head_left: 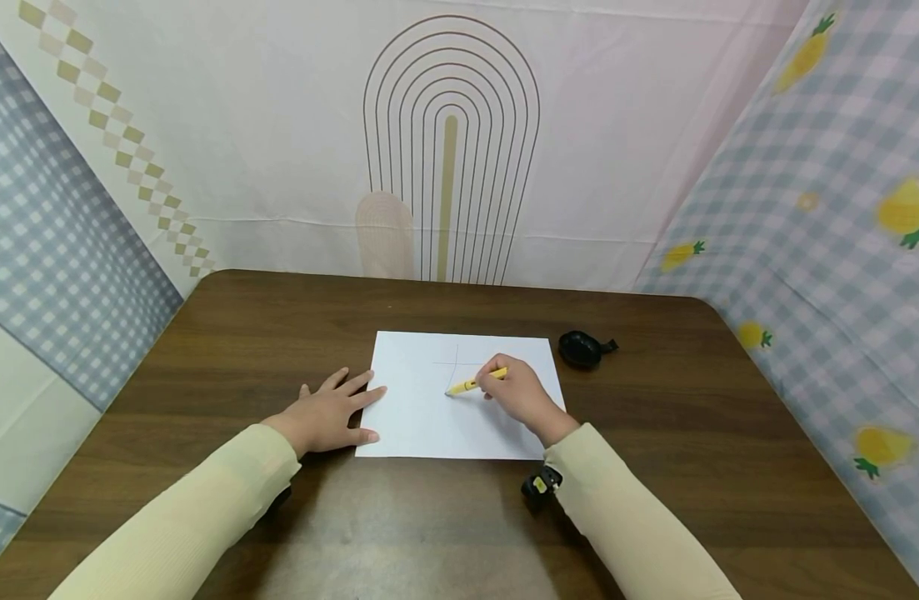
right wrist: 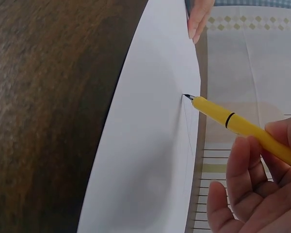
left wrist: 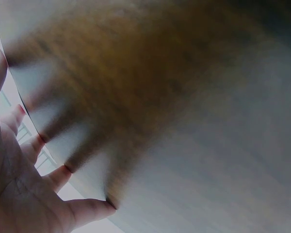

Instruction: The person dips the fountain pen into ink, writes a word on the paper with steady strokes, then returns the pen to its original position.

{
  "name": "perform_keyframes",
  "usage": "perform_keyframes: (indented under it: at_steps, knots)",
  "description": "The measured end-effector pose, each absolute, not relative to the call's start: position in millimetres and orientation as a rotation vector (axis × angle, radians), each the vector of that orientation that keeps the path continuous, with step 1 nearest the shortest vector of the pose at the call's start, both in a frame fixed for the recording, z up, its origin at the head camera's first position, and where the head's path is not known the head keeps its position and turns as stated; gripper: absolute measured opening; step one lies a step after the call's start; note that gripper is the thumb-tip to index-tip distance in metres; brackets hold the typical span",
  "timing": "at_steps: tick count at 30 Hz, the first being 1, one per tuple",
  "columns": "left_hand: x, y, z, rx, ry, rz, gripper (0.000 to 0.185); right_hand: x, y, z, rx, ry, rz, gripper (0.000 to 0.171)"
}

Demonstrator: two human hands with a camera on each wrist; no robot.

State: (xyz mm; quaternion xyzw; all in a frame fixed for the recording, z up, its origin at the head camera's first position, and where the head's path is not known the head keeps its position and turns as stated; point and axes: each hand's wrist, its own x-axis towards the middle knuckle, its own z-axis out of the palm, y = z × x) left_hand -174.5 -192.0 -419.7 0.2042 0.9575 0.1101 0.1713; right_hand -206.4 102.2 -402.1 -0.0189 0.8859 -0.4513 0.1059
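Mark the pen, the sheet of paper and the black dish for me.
pen (head_left: 476,382): head view, middle of the yellow barrel.
sheet of paper (head_left: 422,425): head view, bare lower part.
black dish (head_left: 580,348): head view, its centre.

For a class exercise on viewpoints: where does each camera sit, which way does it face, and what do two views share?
Head: above, looking forward and down at the table; both sleeves, left hand flat, right hand.
Left wrist: at the palm, blurred; left fingers.
Right wrist: along the yellow pen in its grip.
Shared: head and right wrist show pen and paper.
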Motion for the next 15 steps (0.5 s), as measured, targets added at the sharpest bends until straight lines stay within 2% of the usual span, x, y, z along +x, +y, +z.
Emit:
perform_keyframes:
  at_steps: [15]
  knots:
    - [-173.5, -191.7, -419.9, 0.584, 2.72, 0.32, 0.075, -201.6, 100.4, -400.9, -0.12, 2.586, -1.327, 0.011]
